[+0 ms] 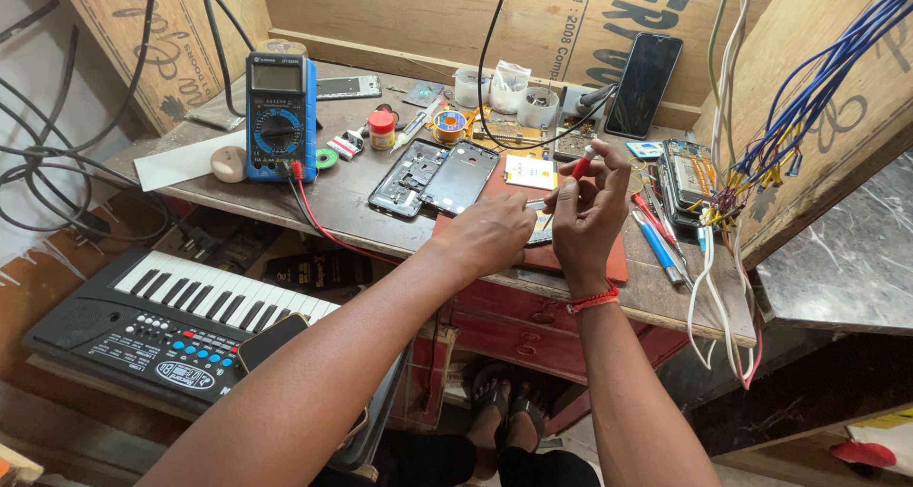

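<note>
blue multimeter (280, 116), black toy keyboard (181, 321), dark phone (644, 85), solder spool (450, 124)

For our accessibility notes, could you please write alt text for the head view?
Left hand and right hand, holding a red-tipped tool, meet over a cluttered wooden workbench with an opened black phone and blue multimeter.

A single view is provided, taken from a camera worn on the person's head. The scene is looked down upon steeply and forward, across both forearms toward the table (380, 211), whose far edge is bounded by wooden boards (399, 11). The left hand (490, 235) and right hand (590, 211) are seen at close range near the frame's centre. The keyboard (181, 321) at lower left and the sandalled feet (504, 406) below are also included.
</note>
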